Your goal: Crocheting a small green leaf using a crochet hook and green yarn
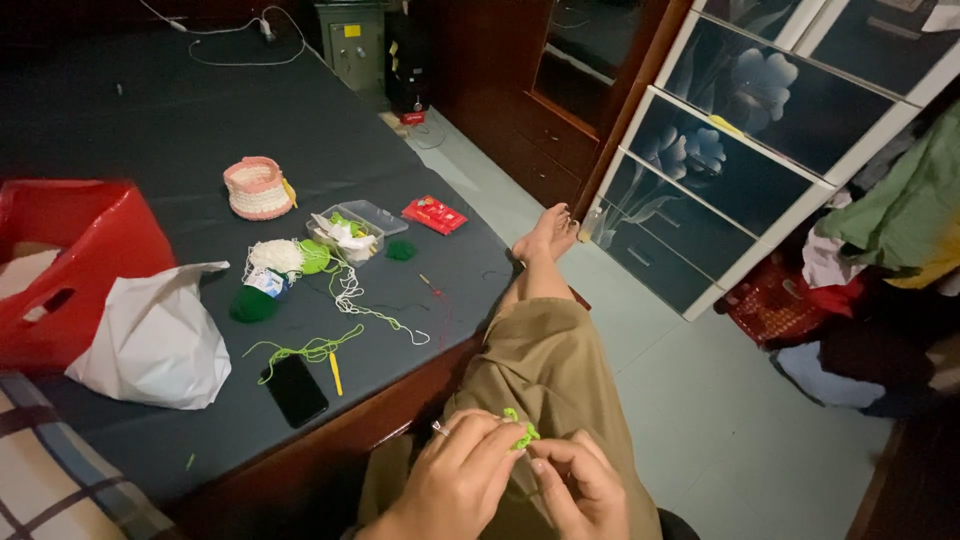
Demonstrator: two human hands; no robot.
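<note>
Both of my hands meet low in the view over my lap. My left hand, with a ring on one finger, pinches a small bright green crochet piece. My right hand holds the same piece from the other side, fingers curled against it. A strand of green yarn lies on the dark bed surface to the left, beside a yellow crochet hook and a black phone.
On the bed lie a pink-and-white crochet basket, a clear plastic box of supplies, balls of white yarn and dark green yarn, a red packet, a white bag and a red bag. A glass-fronted wardrobe stands right.
</note>
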